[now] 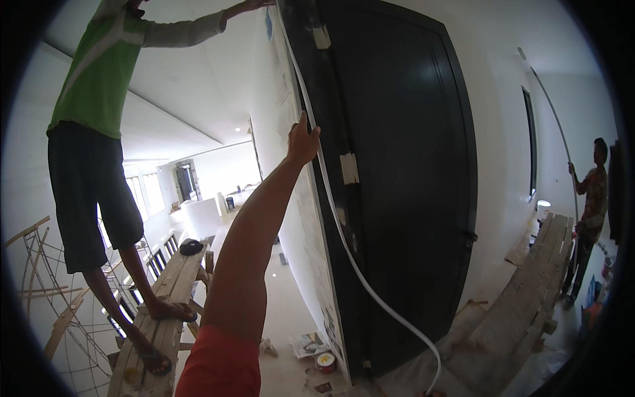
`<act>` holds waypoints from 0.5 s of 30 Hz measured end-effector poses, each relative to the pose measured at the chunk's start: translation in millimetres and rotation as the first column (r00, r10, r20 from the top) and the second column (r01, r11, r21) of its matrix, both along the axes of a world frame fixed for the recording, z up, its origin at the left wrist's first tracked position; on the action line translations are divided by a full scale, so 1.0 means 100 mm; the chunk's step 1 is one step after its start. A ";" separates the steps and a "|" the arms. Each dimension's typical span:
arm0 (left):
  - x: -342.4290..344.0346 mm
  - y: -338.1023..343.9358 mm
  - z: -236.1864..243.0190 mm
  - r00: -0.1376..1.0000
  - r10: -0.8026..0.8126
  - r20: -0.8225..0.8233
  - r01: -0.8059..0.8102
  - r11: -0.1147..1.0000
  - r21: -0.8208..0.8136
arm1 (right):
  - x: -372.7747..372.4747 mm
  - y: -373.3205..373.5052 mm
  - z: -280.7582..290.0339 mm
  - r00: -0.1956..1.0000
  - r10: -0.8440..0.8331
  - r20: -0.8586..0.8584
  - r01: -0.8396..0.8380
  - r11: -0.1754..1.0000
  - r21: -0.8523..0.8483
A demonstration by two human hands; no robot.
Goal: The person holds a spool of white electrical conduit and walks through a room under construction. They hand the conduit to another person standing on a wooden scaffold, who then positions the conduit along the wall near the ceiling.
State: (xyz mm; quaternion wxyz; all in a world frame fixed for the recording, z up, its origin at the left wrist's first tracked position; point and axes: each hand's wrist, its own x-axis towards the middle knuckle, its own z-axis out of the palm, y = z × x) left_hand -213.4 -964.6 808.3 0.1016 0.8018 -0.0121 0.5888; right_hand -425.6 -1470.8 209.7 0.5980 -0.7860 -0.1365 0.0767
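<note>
White flexible strip (397,315) runs down the edge of the dark door frame (323,73), past your left hand (304,142), then bows out across the dark door (410,165) toward the lower edge of view. Slack is the likeliest trouble: if that curve swings or twists, its weight could drag the upper length off the frame or fold it into a kink. A pale tape patch (349,169) near the run might snag it. To your left, a co-worker (96,86) in a green top stands on a narrow plank bench (173,278), one arm stretched up toward the frame; a hard tug could upset that footing if the arm steadies the strip, which is unclear. Your left index finger points up beside the strip, thumb opposite; whether this grip pinches or merely presses, you cannot tell. Your right hand (433,394) barely shows at the strip's lower end, its grip too cropped to judge.
</note>
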 end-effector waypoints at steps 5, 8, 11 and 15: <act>0.16 -0.09 0.40 0.999 -0.038 -0.004 0.037 0.997 -0.072 | 0.40 0.04 -0.66 0.998 -0.020 0.059 0.023 0.998 -0.053; 0.34 -0.06 0.46 0.998 0.022 0.067 -0.021 1.000 -0.011 | 0.57 0.09 -0.95 0.986 0.027 0.163 -0.015 0.997 -0.074; 0.53 0.00 0.52 0.989 0.023 0.144 -0.023 1.000 0.004 | 0.76 0.18 -1.11 0.977 0.083 0.195 -0.065 0.993 -0.097; 0.73 0.01 0.65 0.943 0.060 0.326 -0.094 0.992 0.088 | 0.97 0.29 -1.21 0.977 0.157 0.143 -0.140 0.982 -0.124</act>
